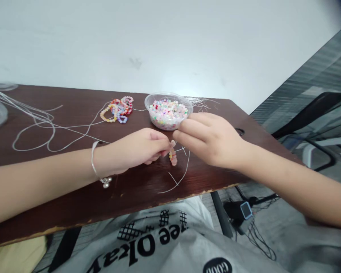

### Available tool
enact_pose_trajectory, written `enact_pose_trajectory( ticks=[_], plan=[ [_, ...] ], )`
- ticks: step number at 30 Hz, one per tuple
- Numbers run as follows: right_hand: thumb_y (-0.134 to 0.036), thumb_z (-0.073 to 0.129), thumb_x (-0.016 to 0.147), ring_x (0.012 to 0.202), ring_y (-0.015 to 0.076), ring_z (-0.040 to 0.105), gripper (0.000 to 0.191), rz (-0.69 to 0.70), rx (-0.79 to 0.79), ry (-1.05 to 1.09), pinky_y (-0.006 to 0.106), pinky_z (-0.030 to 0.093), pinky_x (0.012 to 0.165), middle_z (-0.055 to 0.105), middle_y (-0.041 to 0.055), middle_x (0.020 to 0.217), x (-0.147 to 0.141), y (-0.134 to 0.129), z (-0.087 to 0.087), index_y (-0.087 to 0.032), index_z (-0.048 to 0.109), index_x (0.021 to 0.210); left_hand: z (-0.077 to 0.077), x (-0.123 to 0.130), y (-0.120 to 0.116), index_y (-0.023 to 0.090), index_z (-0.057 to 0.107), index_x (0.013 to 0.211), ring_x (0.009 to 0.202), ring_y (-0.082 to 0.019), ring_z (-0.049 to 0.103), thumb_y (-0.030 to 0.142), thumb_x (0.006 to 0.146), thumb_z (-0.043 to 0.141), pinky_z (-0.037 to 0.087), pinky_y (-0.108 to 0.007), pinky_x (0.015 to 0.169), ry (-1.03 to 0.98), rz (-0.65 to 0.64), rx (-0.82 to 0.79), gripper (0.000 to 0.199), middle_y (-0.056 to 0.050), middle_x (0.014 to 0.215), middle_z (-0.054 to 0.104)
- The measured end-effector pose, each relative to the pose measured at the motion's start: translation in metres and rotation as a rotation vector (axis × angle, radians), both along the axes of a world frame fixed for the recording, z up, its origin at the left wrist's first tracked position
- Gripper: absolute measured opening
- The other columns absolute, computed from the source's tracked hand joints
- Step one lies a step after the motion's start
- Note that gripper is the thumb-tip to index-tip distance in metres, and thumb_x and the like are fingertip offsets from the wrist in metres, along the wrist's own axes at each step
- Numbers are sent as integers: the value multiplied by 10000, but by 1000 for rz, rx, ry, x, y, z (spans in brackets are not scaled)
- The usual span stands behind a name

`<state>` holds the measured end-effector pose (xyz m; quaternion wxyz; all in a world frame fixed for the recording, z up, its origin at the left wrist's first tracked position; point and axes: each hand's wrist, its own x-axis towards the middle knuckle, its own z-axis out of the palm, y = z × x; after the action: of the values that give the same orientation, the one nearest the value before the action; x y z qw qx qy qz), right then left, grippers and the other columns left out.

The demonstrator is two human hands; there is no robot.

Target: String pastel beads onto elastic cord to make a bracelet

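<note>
Hanging at left fingers (pixel 165 145): bead strand (pixel 174 158), pinkish, seemingly part-yellow.

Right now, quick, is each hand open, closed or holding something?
Left hand: fingers closed, holding a short bead strand.
Right hand: fingers bent, near the bowl; whether they hold anything cannot be told.

On my feed I can make out "Okay" in large black lettering (pixel 136 251) across the wearer's grey garment (pixel 173 252), "ee" beside it, and what looks like "GOOD" in a dark oval (pixel 217 265), partly cut off by the lower edge.
</note>
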<state>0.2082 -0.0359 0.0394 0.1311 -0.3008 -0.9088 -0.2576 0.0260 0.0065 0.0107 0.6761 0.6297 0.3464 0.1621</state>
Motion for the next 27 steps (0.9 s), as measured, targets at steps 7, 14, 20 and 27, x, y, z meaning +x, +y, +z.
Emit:
enact_pose_trajectory(
  ticks=[7, 14, 20, 27],
  plan=[
    [-241, 282, 974, 718, 159, 418, 338, 16, 20, 36, 309, 305, 613, 486, 37, 766, 5, 21, -14, -175, 583, 834, 4, -3, 1, 147, 614, 578, 418, -85, 359, 248, 831, 507, 267, -183, 394, -10, -107, 226, 293, 4, 461, 432],
    [-213, 312, 955, 728, 148, 430, 280, 98, -141, 191, 295, 338, 639, 494, 32, 780, -4, 21, -21, -176, 548, 808, -2, -8, 3, 149, 590, 514, 382, -66, 343, 294, 817, 549, 257, -181, 395, 19, -166, 304, 339, 7, 420, 445],
    [-271, 372, 952, 790, 123, 536, 135, 41, -690, 844, 267, 428, 712, 575, 36, 874, -15, 3, -33, -175, 467, 966, -6, -5, 4, 142, 578, 550, 395, -84, 418, 213, 807, 478, 277, -181, 386, -87, -43, 177, 285, -20, 429, 508],
    [-256, 444, 928, 844, 122, 619, 116, -73, -1072, 1041, 268, 460, 774, 666, 34, 903, -26, -11, -44, -187, 433, 1019, -6, -5, 2, 138, 499, 476, 416, -65, 390, 187, 823, 456, 286, -163, 400, -26, 92, 262, 353, 1, 422, 502]
  ],
)
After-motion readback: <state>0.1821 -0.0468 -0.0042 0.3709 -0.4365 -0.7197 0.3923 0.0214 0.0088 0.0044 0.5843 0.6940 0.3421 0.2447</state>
